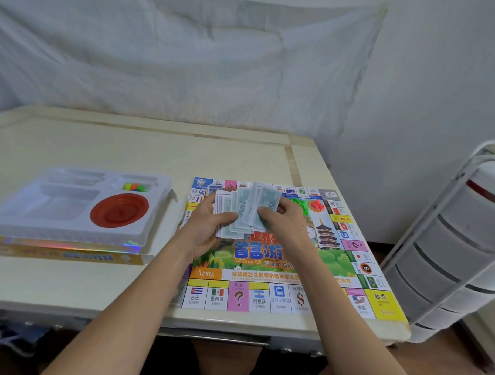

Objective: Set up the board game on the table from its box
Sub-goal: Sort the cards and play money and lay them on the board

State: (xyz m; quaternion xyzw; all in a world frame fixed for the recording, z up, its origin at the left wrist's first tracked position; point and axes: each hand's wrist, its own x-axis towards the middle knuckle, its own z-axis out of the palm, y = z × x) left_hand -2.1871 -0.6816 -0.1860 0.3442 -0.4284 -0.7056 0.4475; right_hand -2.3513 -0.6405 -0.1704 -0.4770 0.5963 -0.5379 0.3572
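At frame centre your left hand point(208, 228) gripped the fanned play money point(241, 212) while your right hand point(281, 219) pinched one note; peeling singly suited sorting.

The game board point(280, 272) lies flat on the pale table point(101, 148). Above its middle, the left hand point(208, 228) grips a fanned stack of play money point(240, 212), and the right hand point(284, 216) pinches the front notes. Green and red plastic pieces point(310, 205) lie on the board just beyond the right hand. Left of the board, a white plastic tray point(71, 203) holding a red disc point(119, 210) and small coloured pawns point(135, 187) sits on the yellow game box point(70, 254).
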